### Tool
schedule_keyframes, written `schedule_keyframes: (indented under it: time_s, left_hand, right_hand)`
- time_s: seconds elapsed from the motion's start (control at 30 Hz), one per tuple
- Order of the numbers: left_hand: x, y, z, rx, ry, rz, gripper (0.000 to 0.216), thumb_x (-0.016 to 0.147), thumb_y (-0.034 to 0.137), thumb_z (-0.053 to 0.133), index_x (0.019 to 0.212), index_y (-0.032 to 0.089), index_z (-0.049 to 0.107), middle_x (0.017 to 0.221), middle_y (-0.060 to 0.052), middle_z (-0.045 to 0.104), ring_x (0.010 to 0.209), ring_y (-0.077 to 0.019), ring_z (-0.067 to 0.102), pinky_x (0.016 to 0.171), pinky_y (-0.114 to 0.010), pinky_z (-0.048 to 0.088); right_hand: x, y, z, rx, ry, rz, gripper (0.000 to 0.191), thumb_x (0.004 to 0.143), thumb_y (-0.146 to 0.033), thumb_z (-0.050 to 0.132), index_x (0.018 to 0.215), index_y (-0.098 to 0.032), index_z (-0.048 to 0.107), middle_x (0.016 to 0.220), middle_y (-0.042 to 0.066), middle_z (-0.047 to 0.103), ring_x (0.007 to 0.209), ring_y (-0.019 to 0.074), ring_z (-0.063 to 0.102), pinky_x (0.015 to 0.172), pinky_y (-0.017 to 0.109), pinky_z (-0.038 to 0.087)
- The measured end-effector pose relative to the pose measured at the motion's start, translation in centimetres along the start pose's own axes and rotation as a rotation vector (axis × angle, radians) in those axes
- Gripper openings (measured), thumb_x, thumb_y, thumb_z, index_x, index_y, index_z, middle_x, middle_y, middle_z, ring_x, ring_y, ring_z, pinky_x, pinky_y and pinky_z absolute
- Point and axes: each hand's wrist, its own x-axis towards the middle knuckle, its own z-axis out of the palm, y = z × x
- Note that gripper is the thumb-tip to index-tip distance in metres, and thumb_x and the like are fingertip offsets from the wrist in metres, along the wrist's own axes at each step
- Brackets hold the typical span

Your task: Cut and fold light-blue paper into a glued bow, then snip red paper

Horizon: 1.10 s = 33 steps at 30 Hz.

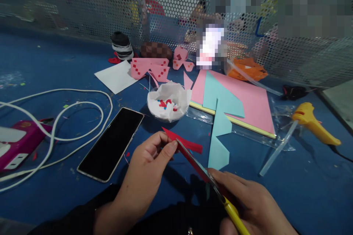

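Observation:
My left hand [150, 161] pinches a strip of red paper [184, 142] between thumb and fingertips, holding it above the blue table. My right hand [248, 202] is closed round a pair of yellow-handled scissors [209, 181]. The blades point up and left and meet the red paper near my left fingertips. A light blue paper cut-out [220, 132] lies just beyond the red strip.
A black phone [111, 143] lies left of my hands. Behind it stands a bowl [168, 105] lined with white tissue holding paper scraps. Pink paper sheets [248, 99], a yellow glue gun [314, 123], white cables [55, 132] and a perforated metal screen [96, 3] surround the spot.

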Motion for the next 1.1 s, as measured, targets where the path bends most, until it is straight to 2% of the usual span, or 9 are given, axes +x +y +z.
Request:
schedule_keyframes:
  time_s: [0.13, 0.4, 0.77, 0.93, 1.1]
  left_hand:
    - [0.02, 0.15, 0.08, -0.018, -0.007, 0.027, 0.016, 0.09, 0.033, 0.061, 0.08, 0.022, 0.067, 0.078, 0.002, 0.065, 0.075, -0.0135, 0.055, 0.075, -0.027, 0.043]
    - [0.06, 0.04, 0.12, -0.019, -0.011, 0.04, 0.016, 0.091, 0.032, 0.061, 0.079, 0.023, 0.068, 0.077, 0.003, 0.066, 0.074, -0.0123, 0.054, 0.074, -0.025, 0.042]
    - [0.03, 0.08, 0.23, -0.064, -0.033, 0.012, 0.016, 0.09, 0.032, 0.061, 0.079, 0.022, 0.067, 0.077, 0.003, 0.066, 0.074, -0.0128, 0.054, 0.075, -0.026, 0.042]
    - [0.05, 0.02, 0.13, -0.064, -0.037, -0.005, 0.017, 0.09, 0.034, 0.062, 0.078, 0.022, 0.065, 0.077, 0.003, 0.064, 0.076, -0.0134, 0.054, 0.076, -0.026, 0.042]
    - [0.06, 0.19, 0.12, -0.054, -0.003, 0.017, 0.019, 0.091, 0.035, 0.06, 0.078, 0.022, 0.066, 0.075, 0.004, 0.062, 0.075, -0.0125, 0.053, 0.074, -0.025, 0.041]
  right_hand:
    - [-0.16, 0.26, 0.26, -0.004, 0.046, -0.048, 0.079, 0.081, -0.081, 0.043, 0.13, -0.022, 0.061, 0.073, 0.002, 0.067, 0.05, 0.0135, 0.059, 0.046, 0.021, 0.049]
    - [-0.04, 0.62, 0.41, -0.014, 0.047, -0.054, 0.083, 0.079, -0.084, 0.04, 0.129, -0.022, 0.061, 0.074, 0.003, 0.068, 0.052, 0.0142, 0.061, 0.047, 0.02, 0.049]
    - [0.02, 0.14, 0.16, -0.046, 0.015, -0.073, 0.071, 0.081, -0.069, 0.06, 0.136, -0.023, 0.059, 0.071, 0.002, 0.069, 0.053, 0.0153, 0.065, 0.052, 0.021, 0.056]
    - [-0.05, 0.18, 0.22, -0.037, 0.017, -0.064, 0.06, 0.089, -0.056, 0.059, 0.139, -0.024, 0.055, 0.073, 0.002, 0.07, 0.053, 0.0143, 0.065, 0.05, 0.02, 0.054]
    - [-0.18, 0.29, 0.21, -0.048, 0.003, -0.053, 0.067, 0.084, -0.065, 0.061, 0.136, -0.023, 0.057, 0.072, 0.002, 0.069, 0.052, 0.0145, 0.064, 0.05, 0.021, 0.054]
